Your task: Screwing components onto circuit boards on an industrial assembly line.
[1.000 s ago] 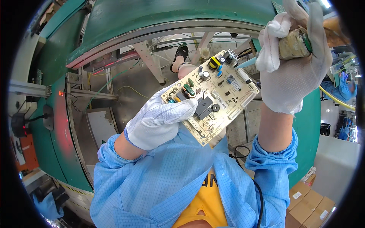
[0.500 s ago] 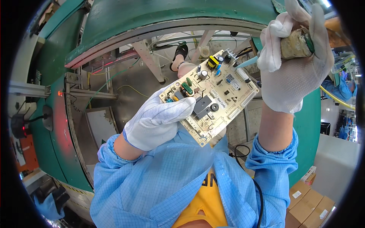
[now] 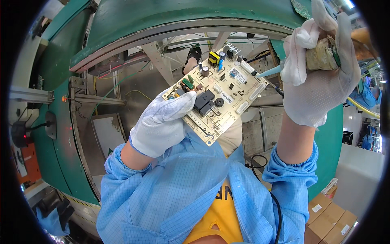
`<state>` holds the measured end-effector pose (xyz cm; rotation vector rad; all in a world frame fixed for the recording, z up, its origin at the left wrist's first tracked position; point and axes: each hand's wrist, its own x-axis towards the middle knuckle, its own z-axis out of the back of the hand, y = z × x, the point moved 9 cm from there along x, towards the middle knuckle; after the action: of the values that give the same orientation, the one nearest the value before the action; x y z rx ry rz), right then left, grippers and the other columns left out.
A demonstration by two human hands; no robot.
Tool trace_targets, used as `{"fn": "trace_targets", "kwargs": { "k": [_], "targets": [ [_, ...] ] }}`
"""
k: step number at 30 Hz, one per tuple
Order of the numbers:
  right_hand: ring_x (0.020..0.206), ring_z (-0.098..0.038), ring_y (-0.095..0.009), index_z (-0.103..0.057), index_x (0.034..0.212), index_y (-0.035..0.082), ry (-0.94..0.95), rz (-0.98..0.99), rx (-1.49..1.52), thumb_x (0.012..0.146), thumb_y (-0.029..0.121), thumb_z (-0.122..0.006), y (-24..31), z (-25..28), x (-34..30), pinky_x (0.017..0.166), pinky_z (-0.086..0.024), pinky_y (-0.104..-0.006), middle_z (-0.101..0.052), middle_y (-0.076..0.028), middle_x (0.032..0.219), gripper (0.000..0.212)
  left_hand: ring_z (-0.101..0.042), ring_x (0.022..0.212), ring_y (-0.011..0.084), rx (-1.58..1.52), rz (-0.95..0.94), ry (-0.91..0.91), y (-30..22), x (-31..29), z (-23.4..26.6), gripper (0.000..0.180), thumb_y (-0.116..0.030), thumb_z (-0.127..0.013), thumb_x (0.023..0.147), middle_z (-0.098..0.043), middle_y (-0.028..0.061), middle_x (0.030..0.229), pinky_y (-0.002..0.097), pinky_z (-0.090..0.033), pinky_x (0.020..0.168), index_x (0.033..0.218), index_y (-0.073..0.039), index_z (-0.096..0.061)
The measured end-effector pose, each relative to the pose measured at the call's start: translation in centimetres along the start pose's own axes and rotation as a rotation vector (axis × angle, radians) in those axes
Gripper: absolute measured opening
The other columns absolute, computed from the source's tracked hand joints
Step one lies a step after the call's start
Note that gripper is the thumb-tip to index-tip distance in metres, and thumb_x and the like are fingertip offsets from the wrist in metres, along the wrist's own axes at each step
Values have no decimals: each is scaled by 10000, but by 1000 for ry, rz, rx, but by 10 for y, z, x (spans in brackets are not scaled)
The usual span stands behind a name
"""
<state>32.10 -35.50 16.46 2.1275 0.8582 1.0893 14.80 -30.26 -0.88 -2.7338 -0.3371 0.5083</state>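
My left hand [image 3: 158,124], in a white glove, grips the near-left edge of a cream printed circuit board [image 3: 221,120], thumb on top. The board is tilted, component side up. It carries black relays [image 3: 204,102], a yellow-and-black transformer [image 3: 213,59], green parts, capacitors and white connectors. My gloved right hand [image 3: 313,87] is closed round a dispensing tool [image 3: 321,57] with a worn, wrapped body. Its pale blue tapered nozzle [image 3: 269,72] points at the connectors along the board's far-right edge. Whether the tip touches them I cannot tell.
A green-topped bench with a metal edge rail [image 3: 178,29] runs across the far side. Another green surface [image 3: 55,134] lies at left. Another circuit board [image 3: 300,9] rests at the far right. Cardboard boxes [image 3: 331,219] stand at lower right. A black cable [image 3: 278,211] hangs beside my right arm.
The circuit board has shifted left and slightly toward the far side with my left hand. My right hand has moved slightly right; the nozzle tip is now at the board's far-right connectors.
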Motion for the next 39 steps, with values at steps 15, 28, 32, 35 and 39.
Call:
{"fn": "trace_targets", "kwargs": {
  "k": [15, 28, 32, 35, 39],
  "targets": [
    [1132, -495, -285, -342, 1456, 87, -28, -55, 130, 932, 359, -520, -4, 1, 0, 912, -427, -445, -498, -180, 1299, 616, -622, 1045, 168, 260, -36, -122, 3, 1, 27, 297, 54, -572, 890, -642, 96, 1131, 283, -520, 926, 1183, 3, -592],
    [1261, -418, -307, -270, 1492, 110, 112, -189, 337, 914, 390, -540, 5, 26, 8, 1022, -351, -492, -430, -176, 1397, 697, -622, 1061, 188, 339, -99, -134, -48, -8, 41, 390, 148, -557, 795, -651, 122, 1118, 320, -508, 907, 1146, -8, -621],
    [1278, -409, -258, -218, 1511, 82, 56, -232, 159, 918, 380, -548, 22, 111, -7, 1063, -314, -417, -423, -126, 1415, 741, -637, 947, 161, 1017, -464, -105, -134, -20, 31, 294, 78, -579, 799, -665, 113, 1028, 285, -500, 825, 1086, 24, -613],
    [1093, -501, -180, -253, 1499, 49, 240, -377, -68, 989, 319, -463, 13, 166, -16, 976, -371, -275, -479, -59, 1347, 614, -611, 864, 111, 810, -776, -159, -210, -59, 18, 269, -57, -644, 837, -652, 65, 966, 265, -491, 793, 1098, 3, -613],
    [985, -514, -128, -439, 1417, 64, -637, -340, -829, 983, 271, -485, 43, 314, -70, 634, -358, -201, -490, -28, 1413, 483, -605, 856, 131, 967, -1014, -651, -326, -96, 82, 380, -227, -677, 827, -653, 60, 977, 277, -505, 739, 1147, -34, -606]
  ]
}}
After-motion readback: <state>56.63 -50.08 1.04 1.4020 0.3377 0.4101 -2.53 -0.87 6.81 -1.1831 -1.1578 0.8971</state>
